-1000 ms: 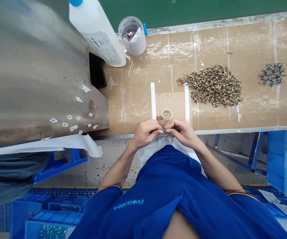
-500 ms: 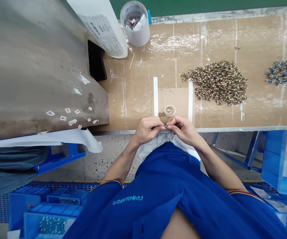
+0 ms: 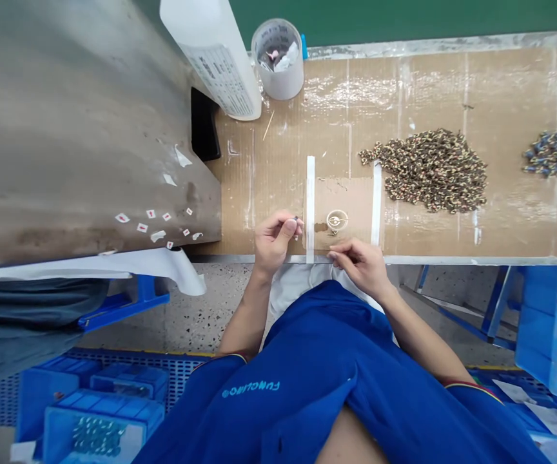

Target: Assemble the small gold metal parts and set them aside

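My left hand (image 3: 274, 240), left of the white tape strip, pinches a tiny dark part (image 3: 296, 219) between thumb and fingers. At the table's front edge, my right hand (image 3: 360, 263) has its thumb and fingertips together; whatever they hold is too small to make out. Just beyond it, a small round clear cup (image 3: 337, 220) with a thin pick across it rests on a cardboard piece (image 3: 351, 190) between two white strips. A tiny part (image 3: 333, 232) lies by the cup's near rim. To the right is a big pile of small brown and cream parts (image 3: 433, 171).
A smaller pile of bluish parts (image 3: 549, 153) lies far right. At the back left stand a white bottle (image 3: 220, 71) and a tub (image 3: 281, 80) with scraps. A metal surface (image 3: 89, 142) with small red-marked labels fills the left. Blue bins (image 3: 104, 399) are below.
My hands have moved apart, the left one going left with a small part. A tiny part now shows beside the cup. The view has shifted slightly.
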### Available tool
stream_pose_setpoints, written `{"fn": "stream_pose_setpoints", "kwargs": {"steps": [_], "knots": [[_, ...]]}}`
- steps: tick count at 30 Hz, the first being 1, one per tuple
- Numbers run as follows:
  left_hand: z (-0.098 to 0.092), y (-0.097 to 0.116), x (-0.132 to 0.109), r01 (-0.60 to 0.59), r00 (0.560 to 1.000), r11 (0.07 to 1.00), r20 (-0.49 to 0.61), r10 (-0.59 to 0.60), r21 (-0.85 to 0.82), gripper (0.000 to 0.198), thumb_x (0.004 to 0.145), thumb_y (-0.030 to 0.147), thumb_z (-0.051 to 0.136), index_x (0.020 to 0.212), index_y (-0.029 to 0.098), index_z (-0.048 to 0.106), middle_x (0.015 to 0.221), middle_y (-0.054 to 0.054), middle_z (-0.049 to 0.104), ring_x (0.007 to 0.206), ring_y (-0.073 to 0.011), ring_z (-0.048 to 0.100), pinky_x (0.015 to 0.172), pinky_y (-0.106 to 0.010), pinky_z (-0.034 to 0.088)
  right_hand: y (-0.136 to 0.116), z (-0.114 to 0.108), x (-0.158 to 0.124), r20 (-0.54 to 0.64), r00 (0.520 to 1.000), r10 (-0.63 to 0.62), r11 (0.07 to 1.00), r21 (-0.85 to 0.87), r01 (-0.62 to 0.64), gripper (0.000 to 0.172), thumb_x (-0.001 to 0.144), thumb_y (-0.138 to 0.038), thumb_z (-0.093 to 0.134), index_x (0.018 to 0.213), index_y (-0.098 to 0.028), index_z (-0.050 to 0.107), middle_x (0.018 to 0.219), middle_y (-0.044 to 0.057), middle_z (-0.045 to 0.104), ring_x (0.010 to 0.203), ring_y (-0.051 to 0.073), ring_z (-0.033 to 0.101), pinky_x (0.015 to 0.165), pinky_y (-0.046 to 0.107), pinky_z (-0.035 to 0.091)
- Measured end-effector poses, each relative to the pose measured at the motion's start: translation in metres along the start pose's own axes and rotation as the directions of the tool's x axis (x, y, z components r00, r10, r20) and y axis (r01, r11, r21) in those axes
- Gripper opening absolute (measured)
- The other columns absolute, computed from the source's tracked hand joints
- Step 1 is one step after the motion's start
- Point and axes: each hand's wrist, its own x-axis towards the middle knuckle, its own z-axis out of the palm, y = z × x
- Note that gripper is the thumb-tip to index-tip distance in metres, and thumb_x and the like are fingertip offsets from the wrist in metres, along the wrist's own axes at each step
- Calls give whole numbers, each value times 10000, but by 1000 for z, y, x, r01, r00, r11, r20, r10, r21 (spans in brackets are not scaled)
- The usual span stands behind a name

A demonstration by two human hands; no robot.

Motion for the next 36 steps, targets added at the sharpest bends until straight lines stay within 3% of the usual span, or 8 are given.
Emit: {"fn": "stream_pose_setpoints", "kwargs": {"steps": [6, 10, 13, 15, 22, 29, 32, 36], "knots": [[4, 4, -3, -28, 999, 995, 39, 25, 96, 325, 946, 441, 661, 776, 167, 705, 690, -23, 664, 613, -99, 594, 580, -213, 481, -4, -9, -7, -214, 945, -248, 911, -384, 152, 122, 971, -214, 593, 898, -214, 690, 784, 36, 720, 657, 158, 661, 592, 283, 536], [5, 10, -7, -118, 983, 981, 156, 94, 152, 330, 959, 413, 645, 758, 160, 709, 717, -46, 682, 664, -120, 627, 609, -234, 487, -6, -7, -2, -81, 918, -387, 741, -621, 258, 171, 993, -187, 558, 1056, -212, 715, 1003, 94, 723, 878, 206, 662, 767, 342, 555], [3, 11, -8, -201, 960, 974, 217, 175, 104, 307, 971, 380, 635, 768, 164, 716, 705, -45, 686, 658, -120, 631, 618, -237, 488, -6, -4, -1, 48, 913, -404, 609, -731, 308, 252, 999, -191, 542, 1206, -188, 686, 1118, 132, 701, 873, 223, 614, 781, 370, 541], [2, 10, -7, -236, 946, 970, 240, 217, 53, 279, 968, 370, 642, 791, 170, 726, 703, -44, 693, 657, -120, 639, 615, -232, 491, -5, -3, 0, 88, 920, -382, 576, -756, 312, 282, 1003, -195, 528, 1247, -171, 667, 1143, 148, 689, 871, 235, 593, 791, 389, 532], [1, 9, -5, -221, 942, 975, 267, 204, 34, 269, 944, 386, 676, 790, 175, 743, 734, -59, 708, 669, -124, 651, 604, -233, 488, -3, -14, 3, 93, 939, -331, 631, -718, 294, 223, 1026, -212, 479, 1065, -223, 698, 1054, 108, 699, 880, 240, 609, 807, 398, 507], [2, 12, -5, -176, 944, 974, 304, 126, 144, 239, 928, 366, 688, 810, 162, 724, 761, -56, 688, 691, -130, 633, 613, -240, 486, -3, -47, 11, -85, 942, -325, 658, -736, 161, 178, 1008, -256, 507, 1050, -241, 680, 1016, 98, 689, 928, 255, 630, 827, 414, 510], [4, 16, -3, -165, 942, 969, 320, 99, 186, 249, 953, 358, 645, 815, 157, 698, 753, -49, 661, 687, -129, 600, 611, -243, 462, -10, -50, 18, -106, 948, -301, 746, -646, 165, 171, 985, -289, 556, 1100, -230, 669, 1061, 109, 688, 933, 251, 647, 825, 408, 526], [7, 19, -1, -175, 935, 956, 343, 86, 237, 251, 978, 339, 581, 820, 155, 647, 741, -28, 602, 664, -119, 541, 609, -240, 422, -18, -40, 29, -88, 966, -244, 868, -464, 177, 155, 956, -277, 608, 1080, -215, 677, 925, 65, 700, 727, 191, 621, 685, 347, 521]]}}
